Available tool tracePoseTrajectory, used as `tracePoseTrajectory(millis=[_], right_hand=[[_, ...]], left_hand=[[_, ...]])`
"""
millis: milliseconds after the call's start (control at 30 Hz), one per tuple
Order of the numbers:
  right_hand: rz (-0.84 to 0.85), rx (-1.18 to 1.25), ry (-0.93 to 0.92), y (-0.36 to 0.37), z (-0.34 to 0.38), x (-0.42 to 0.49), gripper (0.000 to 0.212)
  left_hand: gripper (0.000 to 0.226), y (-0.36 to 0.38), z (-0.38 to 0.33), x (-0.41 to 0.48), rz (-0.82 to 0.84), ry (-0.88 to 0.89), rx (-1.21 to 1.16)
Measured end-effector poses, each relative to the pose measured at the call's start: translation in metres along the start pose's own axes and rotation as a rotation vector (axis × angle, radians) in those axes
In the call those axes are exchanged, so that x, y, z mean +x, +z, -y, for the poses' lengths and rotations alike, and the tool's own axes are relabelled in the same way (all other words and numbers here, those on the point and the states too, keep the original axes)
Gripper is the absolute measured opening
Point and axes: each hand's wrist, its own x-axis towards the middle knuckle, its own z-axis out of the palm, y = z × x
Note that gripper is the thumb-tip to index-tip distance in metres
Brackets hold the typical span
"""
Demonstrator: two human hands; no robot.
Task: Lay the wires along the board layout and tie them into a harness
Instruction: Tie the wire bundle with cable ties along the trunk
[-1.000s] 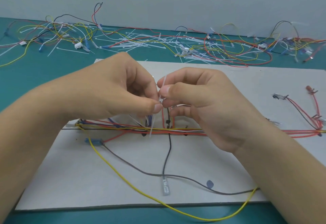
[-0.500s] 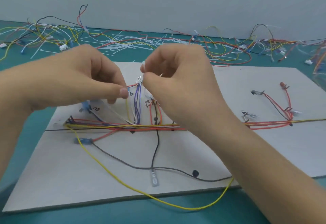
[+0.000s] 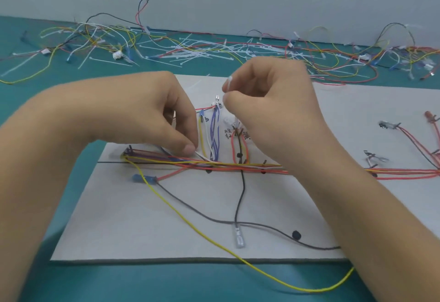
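Observation:
A grey layout board (image 3: 142,228) lies on the teal table. A bundle of red, yellow and white wires (image 3: 238,167) runs along its black line, with blue, white and yellow branches (image 3: 214,132) rising toward the far edge. My left hand (image 3: 152,116) presses down at the bundle's left part, thumb and fingers pinching a white strand there. My right hand (image 3: 269,102) is raised above the branches, pinching a white cable tie (image 3: 229,82) between thumb and forefinger. A black wire (image 3: 240,197) and a yellow wire (image 3: 190,223) trail toward the near edge.
Loose wires and several white cable ties (image 3: 190,50) are strewn along the back of the table under the wall. More red wires with terminals (image 3: 414,140) lie on the board's right side. A clear terminal (image 3: 239,237) rests near the board's front.
My hands have drawn apart: the left went down and left onto the bundle, the right lifted up and away with the cable tie. The view shifted.

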Motion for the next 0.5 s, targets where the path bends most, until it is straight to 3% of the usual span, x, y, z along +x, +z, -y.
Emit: tracePoseTrajectory(millis=[500], right_hand=[[0.041,0.029,-0.009,-0.014,0.012,-0.004,0.009]], left_hand=[[0.031,0.006,-0.015,-0.005,0.035,0.006,0.038]])
